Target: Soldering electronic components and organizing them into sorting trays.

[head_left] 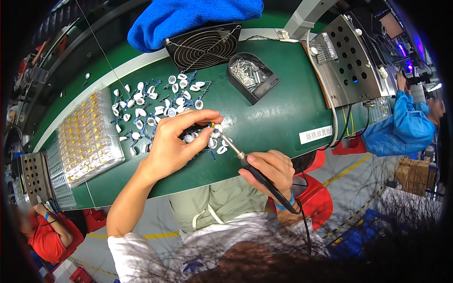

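Over the green table [278, 127], my left hand [172, 139] pinches a small white part [217, 128] between thumb and fingers. A bit of yellow and blue shows at its fingertips; the rest of the part is covered. My right hand [273, 170] is wrapped round the black handle of a soldering iron [241, 156]. The iron's metal tip points up and left and meets or nearly meets the held part; I cannot tell which. Many small white rounded parts [139, 124] with dark blue wires lie scattered beyond and around my left hand.
A clear plastic tray [116, 151] of yellow-centred pieces lies on the left. At the back stand a black fan [203, 46], a blue towel [188, 19] and a black bin [255, 98] of small metal pieces. A perforated metal box [347, 70] stands right. Co-workers sit at both sides.
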`<state>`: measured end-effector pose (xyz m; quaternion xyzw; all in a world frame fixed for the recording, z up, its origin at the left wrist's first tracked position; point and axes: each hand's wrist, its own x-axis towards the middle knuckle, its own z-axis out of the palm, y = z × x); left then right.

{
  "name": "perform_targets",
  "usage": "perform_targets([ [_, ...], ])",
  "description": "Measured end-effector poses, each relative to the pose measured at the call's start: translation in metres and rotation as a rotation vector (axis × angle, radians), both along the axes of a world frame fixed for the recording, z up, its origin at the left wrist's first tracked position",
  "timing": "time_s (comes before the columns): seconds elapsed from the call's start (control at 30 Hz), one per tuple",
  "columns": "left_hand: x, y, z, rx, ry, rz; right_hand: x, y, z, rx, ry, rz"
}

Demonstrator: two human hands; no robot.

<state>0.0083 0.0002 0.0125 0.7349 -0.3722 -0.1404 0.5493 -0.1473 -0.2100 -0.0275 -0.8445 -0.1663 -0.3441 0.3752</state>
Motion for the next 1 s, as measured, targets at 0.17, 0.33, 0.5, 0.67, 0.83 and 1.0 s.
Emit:
perform_targets([
  [0.17,-0.0008,-0.0016,-0.0003,0.027,-0.215,0.02,-0.0011,0.0,0.0011,-0.008,0.029,-0.008],
  [0.33,-0.0016,-0.0025,-0.0012,0.021,-0.261,0.022,-0.0013,0.0002,0.0015,-0.002,0.034,-0.006],
  [0.5,-0.0013,-0.0027,-0.0019,0.023,-0.286,0.026,-0.0019,0.0,0.0022,-0.008,0.045,-0.007],
  [0.67,-0.0016,-0.0025,-0.0024,0.033,-0.31,0.026,-0.0027,-0.0001,0.0014,-0.018,0.055,-0.008],
  [0.83,-0.0011,-0.0026,-0.0028,0.029,-0.315,0.022,-0.0046,-0.0002,0.0007,-0.019,0.032,-0.041],
  [1.0,-0.0011,-0.0026,-0.0027,0.029,-0.317,0.021,-0.0045,0.0002,0.0002,-0.01,0.026,-0.045],
])
